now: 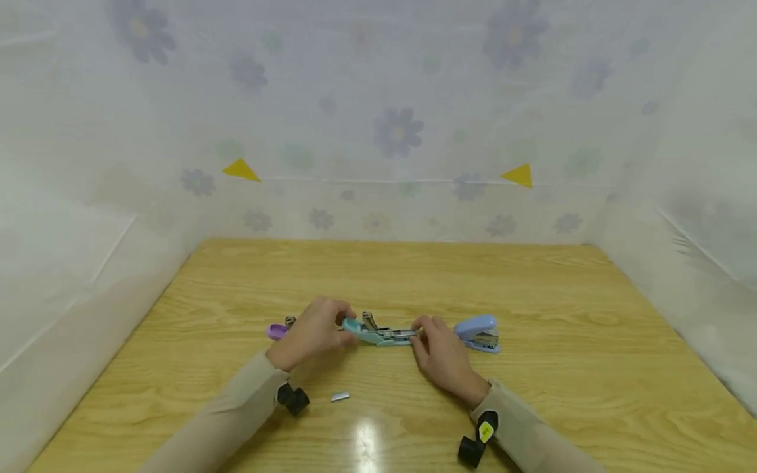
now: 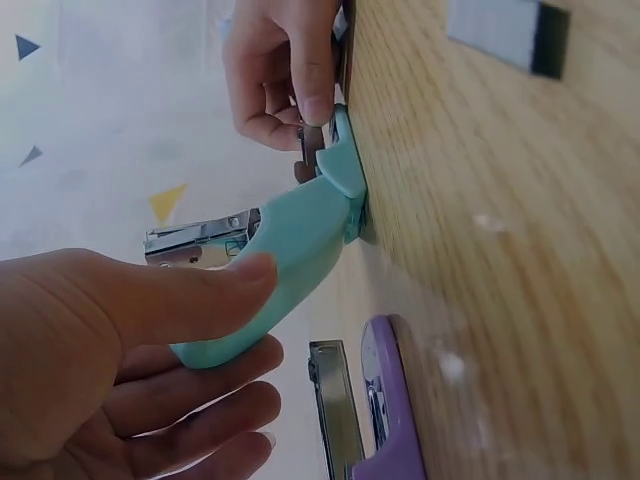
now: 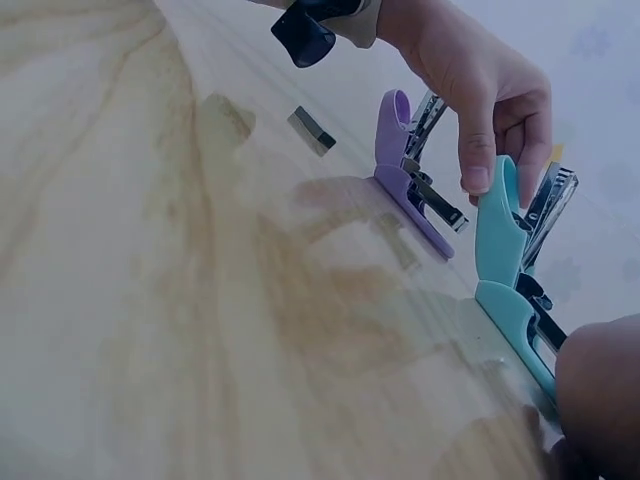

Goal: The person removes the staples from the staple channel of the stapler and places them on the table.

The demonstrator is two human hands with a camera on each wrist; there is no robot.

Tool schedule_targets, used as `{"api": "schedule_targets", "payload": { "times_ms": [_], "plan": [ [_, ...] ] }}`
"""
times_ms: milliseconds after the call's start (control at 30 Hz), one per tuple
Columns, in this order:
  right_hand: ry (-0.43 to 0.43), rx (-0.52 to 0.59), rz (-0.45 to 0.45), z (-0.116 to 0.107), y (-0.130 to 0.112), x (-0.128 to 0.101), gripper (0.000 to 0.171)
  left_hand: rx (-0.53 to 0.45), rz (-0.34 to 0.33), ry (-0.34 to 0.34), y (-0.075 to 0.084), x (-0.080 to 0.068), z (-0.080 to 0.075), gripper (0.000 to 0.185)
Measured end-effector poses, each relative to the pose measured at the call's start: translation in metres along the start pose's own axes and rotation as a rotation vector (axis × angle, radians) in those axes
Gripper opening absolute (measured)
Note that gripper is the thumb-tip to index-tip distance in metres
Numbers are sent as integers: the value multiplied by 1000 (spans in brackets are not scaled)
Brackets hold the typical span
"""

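Observation:
A teal stapler [image 1: 378, 339] lies opened out on the table, its top cover swung back to the left and its metal staple rail exposed. My left hand [image 1: 316, 332] pinches the end of that cover between thumb and fingers, as the left wrist view shows on the teal cover [image 2: 290, 245]. At the other end, my right hand [image 1: 443, 355] holds the front of the stapler with thumb and fingertips. Part of the front is hidden behind the right hand in the right wrist view.
A purple stapler [image 1: 276, 331], also opened out, sits behind the left hand. Beyond the right hand stands a light blue stapler [image 1: 476, 326]. One short strip of staples [image 1: 340, 397] lies nearer the front on the wooden table [image 1: 544, 282]. Patterned sheeting surrounds the table.

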State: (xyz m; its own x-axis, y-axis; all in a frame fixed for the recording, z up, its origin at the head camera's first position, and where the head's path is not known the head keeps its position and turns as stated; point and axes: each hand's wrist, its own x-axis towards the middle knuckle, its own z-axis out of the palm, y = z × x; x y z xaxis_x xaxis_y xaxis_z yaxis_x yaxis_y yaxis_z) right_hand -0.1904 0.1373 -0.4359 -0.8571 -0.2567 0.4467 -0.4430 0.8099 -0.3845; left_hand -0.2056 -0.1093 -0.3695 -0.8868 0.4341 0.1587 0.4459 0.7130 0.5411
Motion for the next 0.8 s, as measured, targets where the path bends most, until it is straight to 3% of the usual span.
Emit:
{"api": "schedule_targets", "payload": {
  "times_ms": [233,467,800],
  "plan": [
    [30,111,-125,3,6,5,20,37,-5,10,1,1,2,28],
    [-59,216,-213,3,13,12,28,46,36,20,2,3,5,28],
    [-151,280,-299,4,22,21,18,27,0,13,2,3,4,29]
  ]
}}
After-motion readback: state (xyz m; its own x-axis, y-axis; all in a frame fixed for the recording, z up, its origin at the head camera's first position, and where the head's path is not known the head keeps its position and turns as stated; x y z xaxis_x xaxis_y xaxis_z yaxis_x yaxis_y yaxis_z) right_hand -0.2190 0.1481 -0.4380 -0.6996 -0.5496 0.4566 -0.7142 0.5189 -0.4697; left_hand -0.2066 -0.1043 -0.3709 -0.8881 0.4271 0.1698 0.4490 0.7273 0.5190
